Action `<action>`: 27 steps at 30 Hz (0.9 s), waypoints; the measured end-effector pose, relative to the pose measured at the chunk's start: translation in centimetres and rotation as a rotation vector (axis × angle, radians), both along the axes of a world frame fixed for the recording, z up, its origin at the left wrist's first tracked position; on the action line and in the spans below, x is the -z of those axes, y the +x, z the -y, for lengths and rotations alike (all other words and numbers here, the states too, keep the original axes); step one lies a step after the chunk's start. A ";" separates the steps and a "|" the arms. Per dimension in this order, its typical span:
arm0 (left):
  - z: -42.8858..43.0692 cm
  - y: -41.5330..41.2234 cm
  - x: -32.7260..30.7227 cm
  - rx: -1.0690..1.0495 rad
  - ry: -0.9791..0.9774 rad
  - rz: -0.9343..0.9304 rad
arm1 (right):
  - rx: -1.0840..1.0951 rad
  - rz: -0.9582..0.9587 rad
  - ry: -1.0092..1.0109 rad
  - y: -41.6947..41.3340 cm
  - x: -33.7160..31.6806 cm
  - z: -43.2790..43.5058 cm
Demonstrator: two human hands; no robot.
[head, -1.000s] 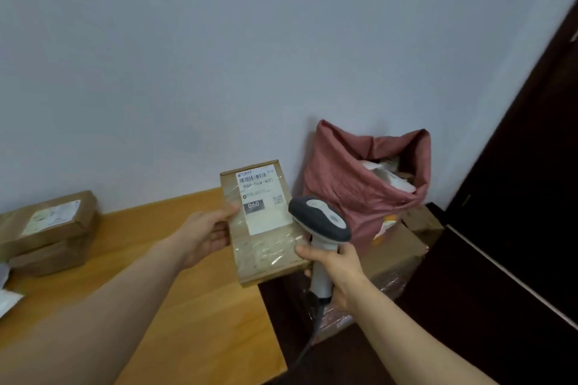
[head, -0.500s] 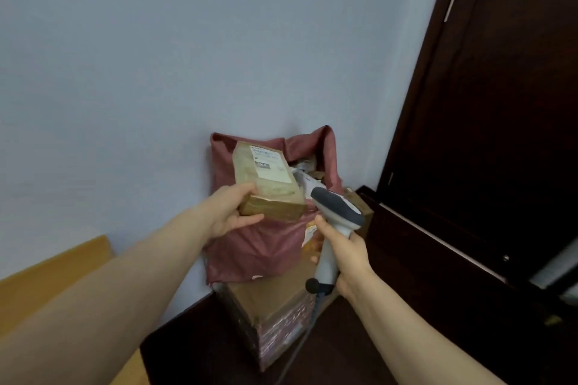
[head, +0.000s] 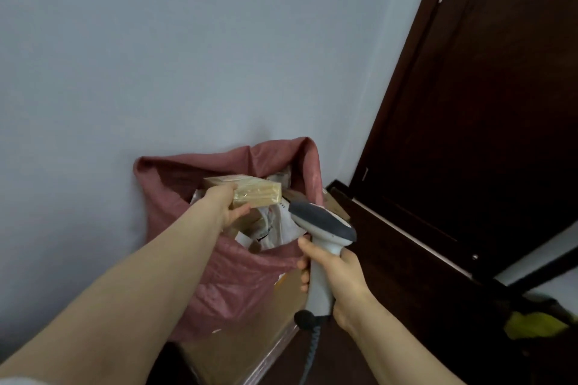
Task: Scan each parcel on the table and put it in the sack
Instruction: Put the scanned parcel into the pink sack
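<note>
Left hand [head: 226,207] grips a parcel [head: 255,192] over the open sack [head: 240,284]; right hand [head: 339,275], just beside, clasps a scanner [head: 322,225]. Released off-centre, the parcel could catch the rim and fall outside

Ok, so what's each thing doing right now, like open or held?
sack: open, white packages inside.
parcel: held over the open sack, not dropped yet.
left hand: holding the parcel.
scanner: held by its handle, beside the sack.
right hand: wrapped round the scanner.

Parcel [head: 256,194] label unseen (blurred); cable [head: 311,353] cropped
</note>
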State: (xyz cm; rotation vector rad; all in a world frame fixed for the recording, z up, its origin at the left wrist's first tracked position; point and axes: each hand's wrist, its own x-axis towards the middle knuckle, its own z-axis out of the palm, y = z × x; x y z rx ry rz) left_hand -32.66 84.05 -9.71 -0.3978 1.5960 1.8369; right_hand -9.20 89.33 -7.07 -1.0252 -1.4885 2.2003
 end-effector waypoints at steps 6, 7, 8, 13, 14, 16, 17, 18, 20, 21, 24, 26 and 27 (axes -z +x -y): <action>-2.3 -2.5 3.1 0.080 -0.248 -0.146 | -0.012 0.083 -0.029 -3.4 1.4 -1.2; -2.4 -2.4 3.6 0.135 -0.306 -0.208 | -0.012 0.086 -0.034 -3.6 1.5 -1.0; -2.2 -2.0 3.6 0.177 -0.327 -0.262 | -0.019 0.086 -0.037 -3.8 1.5 -0.8; 0.6 0.8 1.9 0.339 -0.457 -0.485 | -0.070 0.073 -0.052 -3.5 1.1 1.8; 1.7 1.5 1.6 0.345 -0.482 -0.540 | -0.084 0.063 -0.056 -3.1 1.0 2.6; 4.6 3.5 0.8 0.356 -0.507 -0.625 | -0.113 0.035 -0.061 -2.0 0.9 4.4; 6.2 4.7 0.3 0.357 -0.544 -0.679 | -0.129 0.021 -0.065 -1.3 1.0 5.3; 8.2 6.3 -0.2 0.344 -0.583 -0.722 | -0.157 0.009 -0.068 -0.5 1.1 6.5; 12.6 9.5 -0.7 0.308 -0.666 -0.772 | -0.215 -0.003 -0.084 1.5 1.5 9.4; 15.1 11.3 -1.0 0.293 -0.713 -0.779 | -0.248 -0.006 -0.101 2.5 1.8 11.0; 23.5 16.3 -0.5 0.318 -0.870 -0.788 | -0.374 0.023 -0.169 5.6 3.0 16.7; 29.3 19.3 0.1 0.375 -1.055 -0.750 | -0.466 0.048 -0.217 7.3 3.9 21.0; 32.1 20.6 0.4 0.403 -1.165 -0.734 | -0.512 0.063 -0.238 8.0 4.3 23.1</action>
